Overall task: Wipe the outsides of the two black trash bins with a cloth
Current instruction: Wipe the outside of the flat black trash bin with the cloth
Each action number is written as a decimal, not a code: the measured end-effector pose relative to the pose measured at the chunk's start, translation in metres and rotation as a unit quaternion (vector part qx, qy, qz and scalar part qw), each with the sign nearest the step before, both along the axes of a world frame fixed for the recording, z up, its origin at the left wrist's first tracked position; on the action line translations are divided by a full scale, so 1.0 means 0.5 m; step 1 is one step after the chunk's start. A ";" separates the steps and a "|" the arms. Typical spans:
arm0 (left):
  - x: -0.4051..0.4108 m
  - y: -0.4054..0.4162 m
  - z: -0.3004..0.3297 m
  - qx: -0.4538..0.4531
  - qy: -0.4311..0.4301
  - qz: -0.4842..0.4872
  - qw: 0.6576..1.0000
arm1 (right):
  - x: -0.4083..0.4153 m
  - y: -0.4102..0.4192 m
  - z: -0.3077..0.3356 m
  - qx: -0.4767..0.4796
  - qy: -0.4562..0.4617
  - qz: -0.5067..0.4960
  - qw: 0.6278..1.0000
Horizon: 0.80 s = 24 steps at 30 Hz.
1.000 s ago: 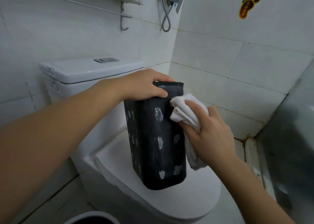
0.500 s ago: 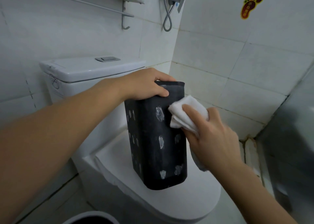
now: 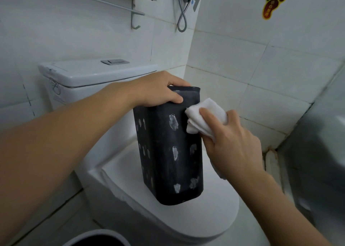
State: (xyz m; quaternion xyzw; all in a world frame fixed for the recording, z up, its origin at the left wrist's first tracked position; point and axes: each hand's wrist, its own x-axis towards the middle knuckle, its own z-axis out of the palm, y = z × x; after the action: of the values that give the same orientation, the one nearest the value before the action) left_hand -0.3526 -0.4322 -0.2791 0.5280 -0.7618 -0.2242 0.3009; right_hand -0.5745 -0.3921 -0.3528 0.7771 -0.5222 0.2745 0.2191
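A tall black trash bin [image 3: 168, 152] with white smudges on its sides stands upright on the closed toilet lid [image 3: 196, 216]. My left hand [image 3: 156, 91] grips the bin's top rim, thumb across the near face. My right hand [image 3: 231, 143] holds a folded white cloth [image 3: 203, 115] and presses it against the bin's right side near the top. At the bottom edge of the view shows the rim of a second bin [image 3: 97, 238], round, with a light rim and a dark inside.
The white toilet tank [image 3: 93, 76] stands behind the bin against the tiled wall. A shower hose and valve [image 3: 184, 5] hang in the corner, with a metal rack [image 3: 136, 7] to their left. A grey blurred surface [image 3: 321, 161] stands at the right.
My right hand has slid the cloth a little up and to the right along the bin's side. My left hand and the bin have stayed put.
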 end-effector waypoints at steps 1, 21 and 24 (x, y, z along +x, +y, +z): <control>0.000 -0.001 0.000 0.003 0.002 -0.001 1.000 | -0.004 0.011 -0.007 0.003 0.009 0.001 1.000; -0.007 0.001 0.001 0.005 0.001 -0.002 1.000 | -0.009 0.034 -0.018 0.025 0.037 -0.021 0.999; -0.015 0.004 0.003 -0.001 -0.012 -0.005 1.000 | -0.004 0.014 0.005 0.006 0.031 -0.035 0.999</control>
State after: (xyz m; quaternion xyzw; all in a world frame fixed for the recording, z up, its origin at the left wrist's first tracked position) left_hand -0.3603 -0.4304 -0.2776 0.5264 -0.7684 -0.2189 0.2909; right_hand -0.5762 -0.3850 -0.3502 0.7679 -0.5438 0.2388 0.2399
